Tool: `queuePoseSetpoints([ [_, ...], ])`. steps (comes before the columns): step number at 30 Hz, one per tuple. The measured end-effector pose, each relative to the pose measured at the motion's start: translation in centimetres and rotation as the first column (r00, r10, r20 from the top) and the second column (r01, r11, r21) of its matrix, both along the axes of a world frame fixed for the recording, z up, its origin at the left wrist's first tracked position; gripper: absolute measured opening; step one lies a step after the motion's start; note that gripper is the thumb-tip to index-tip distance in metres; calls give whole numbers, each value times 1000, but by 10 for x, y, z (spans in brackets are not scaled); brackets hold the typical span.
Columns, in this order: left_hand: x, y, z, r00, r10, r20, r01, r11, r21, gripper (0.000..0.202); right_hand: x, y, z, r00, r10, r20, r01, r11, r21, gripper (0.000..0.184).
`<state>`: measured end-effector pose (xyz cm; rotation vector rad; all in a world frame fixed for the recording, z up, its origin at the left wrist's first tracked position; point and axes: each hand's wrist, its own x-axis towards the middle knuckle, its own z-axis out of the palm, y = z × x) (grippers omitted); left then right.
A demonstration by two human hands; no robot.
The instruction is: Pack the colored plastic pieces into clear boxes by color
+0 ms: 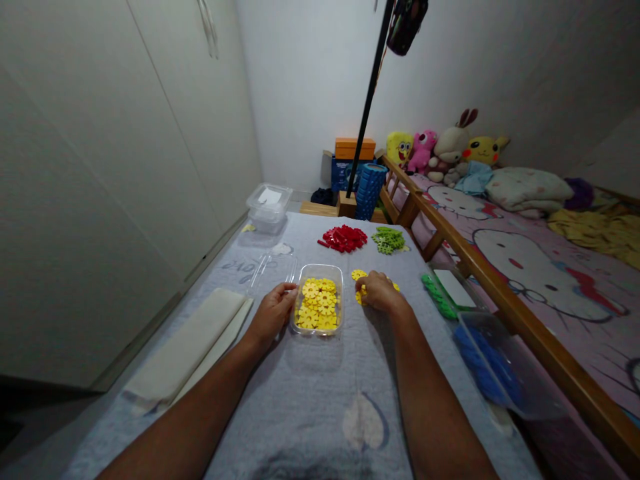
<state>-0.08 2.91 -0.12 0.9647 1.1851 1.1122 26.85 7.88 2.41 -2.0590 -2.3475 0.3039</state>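
A clear plastic container [342, 293] stands in the middle of the table, holding a heap of yellow flower-shaped plastic pieces [319, 303]. My left hand [275, 310] grips the container's left wall, fingers at the rim and thumb lower down. To the right of the container, my right hand [379, 292] is bent down over a few loose yellow flower-shaped pieces [359, 274]. Its fingers are closed at the pieces and partly cover them. How many it pinches is hidden.
Behind lie red pieces [344, 238] and light green pieces [389, 239]. Stacked clear boxes [269, 207] stand back left; a clear lid [273, 272] and folded cloth [193, 343] lie left. Containers of green [439, 297] and blue pieces [487, 363] line the right edge, beside a wooden bed rail [480, 293].
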Motion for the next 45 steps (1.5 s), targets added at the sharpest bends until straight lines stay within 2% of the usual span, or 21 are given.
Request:
queuePoseSetpoints([
  [2, 0, 0, 2, 1000, -1, 16, 1, 1000, -4, 49, 3, 3, 0, 997, 35, -67, -36, 999, -17, 25],
  [5, 1, -1, 5, 1000, 3, 13, -3, 1000, -12, 50, 10, 7, 0, 963, 55, -264, -92, 987, -130, 17],
  [8, 1, -2, 6, 1000, 12, 7, -12, 1000, -13, 49, 16, 7, 3, 874, 4, -486, -133, 964, -231, 11],
  [10, 1, -2, 5, 1000, 13, 10, -13, 1000, -4, 49, 19, 3, 9, 803, -11, -596, -170, 954, -247, 7],
  [13, 0, 0, 2, 1000, 9, 18, -9, 1000, 5, 49, 19, -5, 25, 696, -10, -718, -188, 963, -195, 12],
  [16, -1, 1, -2, 1000, 3, 23, -3, 1000, 7, 48, 9, -11, 41, 582, 16, -813, -128, 989, -73, 15],
  [18, -1, 1, -3, 1000, 5, 31, -5, 1000, 8, 47, -4, -14, 47, 541, 44, -840, -118, 993, -23, 14],
  [20, -1, 2, -4, 999, 9, 39, -10, 1000, 10, 47, -21, -16, 49, 532, 87, -842, -154, 988, 5, 12],
  [23, -1, 2, -5, 999, 3, 53, -4, 1000, 19, 45, -44, -19, 47, 577, 163, -800, -221, 975, 39, 8],
  [26, -2, 3, -6, 998, -4, 70, 3, 1000, 23, 46, -54, -20, 44, 703, 234, -671, -226, 969, 101, 11],
  [28, -2, 3, -7, 998, -5, 70, 4, 1000, 19, 46, -48, -18, 43, 788, 243, -566, -168, 969, 183, 12],
  [32, -1, 3, -6, 999, -13, 35, 12, 1000, 22, 46, -14, -6, 38, 884, 119, -451, 22, 955, 296, 14],
  [35, -1, 2, -4, 1000, -11, 22, 11, 1000, 24, 46, 12, 1, 29, 937, -62, -344, 160, 951, 263, 19],
  [38, -1, 2, -3, 1000, -7, 6, 6, 1000, 27, 46, 23, 3, 17, 958, -223, -183, 259, 944, 205, 22],
  [41, -1, 2, -3, 1000, -9, 19, 9, 1000, 30, 47, 18, 2, 5, 961, -267, -75, 275, 949, 154, 26],
  [45, -2, 3, -5, 999, -16, 37, 15, 1000, 20, 49, 7, 3, -7, 974, -223, -44, 226, 970, 90, 35],
])
